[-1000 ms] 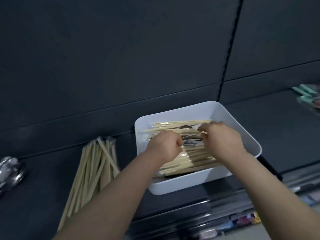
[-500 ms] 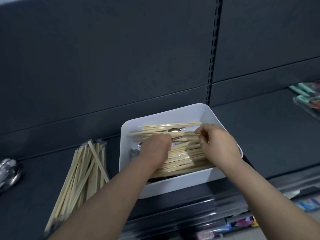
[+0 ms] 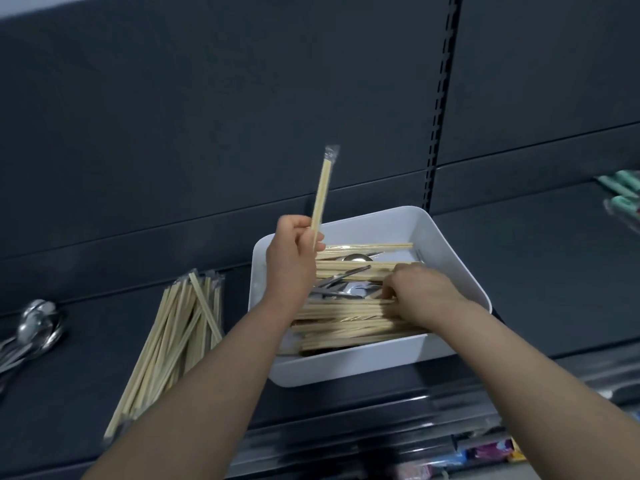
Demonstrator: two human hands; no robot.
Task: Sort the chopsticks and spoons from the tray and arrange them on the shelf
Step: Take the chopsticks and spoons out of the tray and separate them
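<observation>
Pale wooden chopsticks (image 3: 346, 317) crowd the white plastic tray (image 3: 460, 271), half burying steel spoons (image 3: 341, 289). The left hand (image 3: 294, 251) grips one wrapped pair (image 3: 321, 195) upright; the right hand (image 3: 415, 292) curls its fingers round more inside the tray. A sorted chopstick pile (image 3: 173, 334) and shiny metal spoons (image 3: 31, 330) already lie on the dark shelf (image 3: 536, 271), though most sorting seems left

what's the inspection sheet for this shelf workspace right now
surface: dark shelf, partly covered by sorted piles.
job's things: white tray holds mixed chopsticks and spoons; chopstick pile and spoon pile lie left of it.
clutter: green packets far right; coloured packets on the level below.
grippers: left hand holds one wrapped chopstick pair above the tray; right hand has fingers curled among the tray's chopsticks, grip unclear.
cables: nothing seen.
surroundings: dark back panels, slotted upright.
</observation>
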